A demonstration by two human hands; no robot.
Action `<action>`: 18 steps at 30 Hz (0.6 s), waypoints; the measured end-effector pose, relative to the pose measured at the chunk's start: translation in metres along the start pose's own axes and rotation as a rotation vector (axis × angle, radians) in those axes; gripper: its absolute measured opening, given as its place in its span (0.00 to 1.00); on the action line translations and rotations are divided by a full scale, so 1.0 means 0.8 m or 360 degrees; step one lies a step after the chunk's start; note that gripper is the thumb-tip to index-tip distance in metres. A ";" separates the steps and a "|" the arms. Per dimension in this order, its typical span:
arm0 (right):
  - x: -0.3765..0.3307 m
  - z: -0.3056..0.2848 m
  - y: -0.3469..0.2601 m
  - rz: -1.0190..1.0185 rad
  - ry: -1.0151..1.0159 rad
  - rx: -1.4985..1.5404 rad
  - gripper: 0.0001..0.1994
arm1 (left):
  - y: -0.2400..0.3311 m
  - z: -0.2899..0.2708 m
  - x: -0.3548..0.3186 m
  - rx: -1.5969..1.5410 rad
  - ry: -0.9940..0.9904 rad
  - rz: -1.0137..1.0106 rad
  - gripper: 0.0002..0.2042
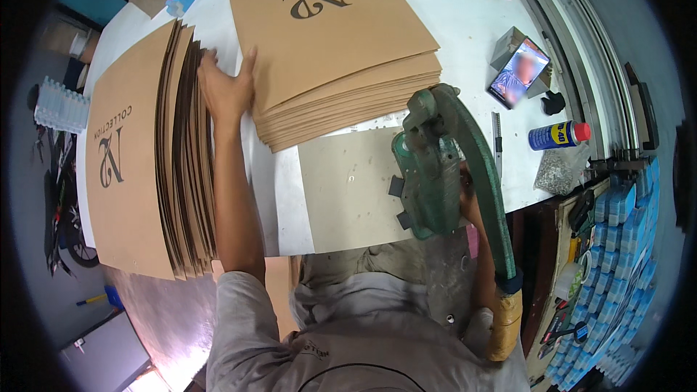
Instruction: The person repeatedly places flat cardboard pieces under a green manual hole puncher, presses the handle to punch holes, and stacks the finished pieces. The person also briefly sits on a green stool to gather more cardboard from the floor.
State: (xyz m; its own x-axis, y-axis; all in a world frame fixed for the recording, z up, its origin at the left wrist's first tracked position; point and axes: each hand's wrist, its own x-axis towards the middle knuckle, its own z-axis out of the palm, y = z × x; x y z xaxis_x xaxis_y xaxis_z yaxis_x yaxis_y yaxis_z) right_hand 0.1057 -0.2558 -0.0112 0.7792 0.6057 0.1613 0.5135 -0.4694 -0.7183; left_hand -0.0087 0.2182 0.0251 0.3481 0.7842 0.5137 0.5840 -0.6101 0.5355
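Cardboard sheets (149, 160) lean in a stack at the table's (450, 7) left; the left hand (226, 88), fingers spread and flat, rests between them and a second printed stack (337, 43). Rightward, a green lever press (443, 167) hides the right hand (470, 207); its grip cannot be told.

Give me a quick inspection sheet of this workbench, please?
Surface: white table, partly covered.
Job's things: two stacks of brown printed card sheets; green lever press.
Clutter: phone on a stand, spray can, utility knife, bag of small metal parts.
Hands: left hand rests flat between the stacks; right hand mostly hidden behind the press.
Cables: nothing seen.
Surroundings: blue boxes at right, bottled water at left.
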 end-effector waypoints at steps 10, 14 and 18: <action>-0.004 -0.007 0.019 0.0425 -0.0094 0.0400 0.10 | 0.125 0.024 -0.056 -0.0304 -0.0598 0.1269 0.24; 0.005 -0.003 -0.008 0.0561 0.0142 0.0819 0.10 | 0.126 0.029 -0.053 -0.0138 -0.0972 0.1206 0.17; 0.013 0.009 0.011 0.0319 0.0208 0.0737 0.18 | 0.133 0.020 -0.057 -0.0070 -0.0810 0.1435 0.14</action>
State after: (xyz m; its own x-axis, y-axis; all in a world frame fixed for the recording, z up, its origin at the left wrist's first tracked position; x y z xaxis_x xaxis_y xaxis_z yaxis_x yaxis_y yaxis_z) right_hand 0.1154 -0.2491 -0.0204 0.8995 0.4339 0.0518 0.1599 -0.2164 -0.9631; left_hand 0.0496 0.1196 0.0480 0.9175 -0.0170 0.3973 -0.0710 -0.9900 0.1216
